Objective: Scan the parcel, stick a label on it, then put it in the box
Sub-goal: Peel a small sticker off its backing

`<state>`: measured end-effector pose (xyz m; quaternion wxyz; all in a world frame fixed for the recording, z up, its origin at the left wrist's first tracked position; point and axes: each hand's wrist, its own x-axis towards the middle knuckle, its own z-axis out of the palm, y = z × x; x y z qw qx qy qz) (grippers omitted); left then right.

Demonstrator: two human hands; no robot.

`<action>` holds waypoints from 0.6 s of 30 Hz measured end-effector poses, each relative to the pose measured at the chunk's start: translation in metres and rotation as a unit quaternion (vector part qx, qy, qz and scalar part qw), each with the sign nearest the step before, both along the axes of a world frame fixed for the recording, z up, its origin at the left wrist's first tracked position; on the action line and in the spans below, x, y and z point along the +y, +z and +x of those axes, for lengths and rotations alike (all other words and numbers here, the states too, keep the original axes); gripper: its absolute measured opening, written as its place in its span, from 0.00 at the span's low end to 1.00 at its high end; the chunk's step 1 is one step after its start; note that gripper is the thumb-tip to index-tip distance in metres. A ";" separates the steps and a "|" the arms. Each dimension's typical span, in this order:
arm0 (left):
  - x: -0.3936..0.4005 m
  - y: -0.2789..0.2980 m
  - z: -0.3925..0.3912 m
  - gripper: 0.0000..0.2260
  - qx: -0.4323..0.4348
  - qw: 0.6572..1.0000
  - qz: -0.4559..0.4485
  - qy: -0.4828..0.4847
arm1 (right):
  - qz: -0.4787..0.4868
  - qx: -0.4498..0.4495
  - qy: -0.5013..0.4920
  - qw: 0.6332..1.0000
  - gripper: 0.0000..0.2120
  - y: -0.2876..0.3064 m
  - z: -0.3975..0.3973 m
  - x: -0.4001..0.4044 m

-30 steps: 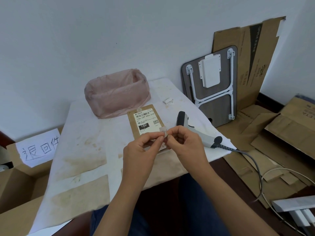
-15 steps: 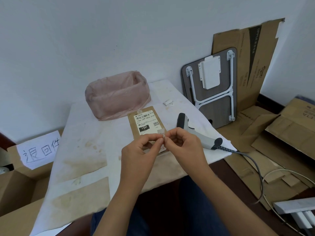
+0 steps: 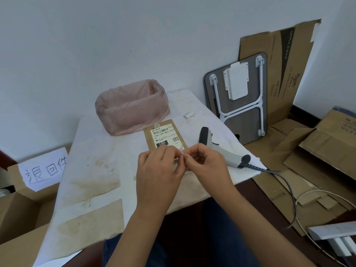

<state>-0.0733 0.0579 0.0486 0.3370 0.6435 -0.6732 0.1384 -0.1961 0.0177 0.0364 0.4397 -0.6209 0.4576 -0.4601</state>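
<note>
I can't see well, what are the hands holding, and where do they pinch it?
A small white label, pinched at its edges between the fingertips of the left hand and right hand, above the brown parcel.

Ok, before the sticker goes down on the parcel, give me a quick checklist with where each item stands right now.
1. Sticker in the hands: ok. The left hand and right hand pinch a small white label between their fingertips.
2. Backing peeled off: cannot tell, the fingers cover most of it.
3. Parcel flat and face up on the table: ok, its printed shipping label shows.
4. Bare spot for the sticker: ok, brown card is free around the print.
5. Scanner out of the way: ok, it lies on the table to the parcel's right.
6. Scan done: cannot tell.
</note>
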 end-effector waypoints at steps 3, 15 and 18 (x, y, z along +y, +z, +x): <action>-0.001 0.001 -0.001 0.06 0.075 0.997 0.029 -0.007 | 0.018 -0.024 0.005 1.000 0.02 0.001 0.001 -0.001; 0.002 0.007 0.003 0.06 0.289 0.949 0.117 -0.033 | 0.001 0.006 0.001 1.000 0.02 0.001 -0.001 0.001; 0.001 0.005 0.003 0.03 0.235 0.964 0.118 -0.031 | -0.018 0.040 -0.006 0.999 0.02 0.003 -0.002 0.002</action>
